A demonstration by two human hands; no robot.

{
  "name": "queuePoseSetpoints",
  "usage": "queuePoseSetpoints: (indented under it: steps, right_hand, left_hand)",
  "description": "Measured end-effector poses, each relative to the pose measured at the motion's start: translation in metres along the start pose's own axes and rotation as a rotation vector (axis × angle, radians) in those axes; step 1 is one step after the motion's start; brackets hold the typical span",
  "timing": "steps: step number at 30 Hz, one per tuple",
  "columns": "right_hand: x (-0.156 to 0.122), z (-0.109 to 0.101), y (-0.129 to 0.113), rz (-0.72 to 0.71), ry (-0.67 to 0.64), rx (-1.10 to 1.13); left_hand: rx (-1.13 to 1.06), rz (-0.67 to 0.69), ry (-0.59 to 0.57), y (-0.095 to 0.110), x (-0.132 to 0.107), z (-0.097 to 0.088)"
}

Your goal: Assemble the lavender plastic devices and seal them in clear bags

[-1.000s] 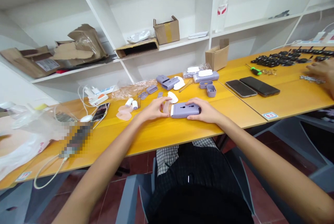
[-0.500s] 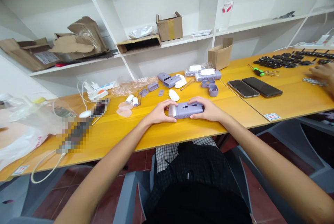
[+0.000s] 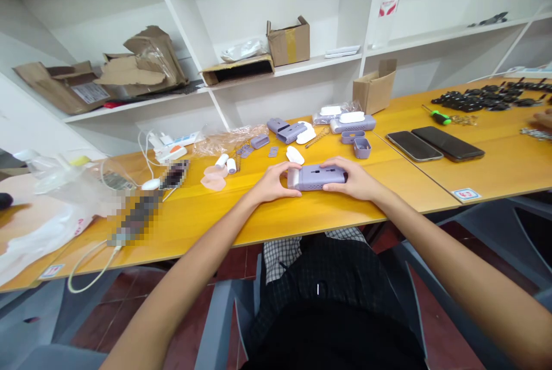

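A lavender plastic casing lies lengthwise near the table's front edge, with dark slots on its top and small holes along its near side. A clear cap covers its left end, and my left hand closes round that end with thumb and fingers. At the right end, my right hand grips the casing, thumb on the near side and fingers over the far side. Just behind it rests a white oval cover. Two white cylinders and pale pink translucent pieces lie to the left.
Further back are lavender shells, finished-looking units, a spring and small open cups. Two phones and a green-handled screwdriver lie right. A co-worker's hand shows at the right edge. Cables and plastic bags occupy the left.
The whole view has shifted slightly, so everything sits further right in the picture. Both my hands keep their hold on the casing. The co-worker's hand is now mostly out of view.
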State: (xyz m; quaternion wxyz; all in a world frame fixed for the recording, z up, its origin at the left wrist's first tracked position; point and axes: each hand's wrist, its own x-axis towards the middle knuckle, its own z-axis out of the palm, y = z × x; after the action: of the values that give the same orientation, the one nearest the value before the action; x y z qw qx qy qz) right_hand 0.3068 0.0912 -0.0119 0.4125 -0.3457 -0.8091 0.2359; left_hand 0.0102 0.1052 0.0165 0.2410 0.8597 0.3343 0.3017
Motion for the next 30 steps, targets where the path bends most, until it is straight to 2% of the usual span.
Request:
queuePoseSetpoints:
  steps: [11,24,30]
  right_hand:
    - [0.000,-0.002,0.001,-0.014,-0.024,0.046]
    - [-0.002,-0.002,-0.001,0.011,-0.057,-0.023]
    - [-0.001,-0.002,0.002,-0.020,-0.074,-0.006]
  left_hand:
    - [-0.130,-0.006,0.043,0.002,-0.002,0.010]
    - [-0.139,0.018,0.041,0.001,-0.002,0.011]
    - [-0.122,0.030,0.036,-0.001,-0.001,0.011]
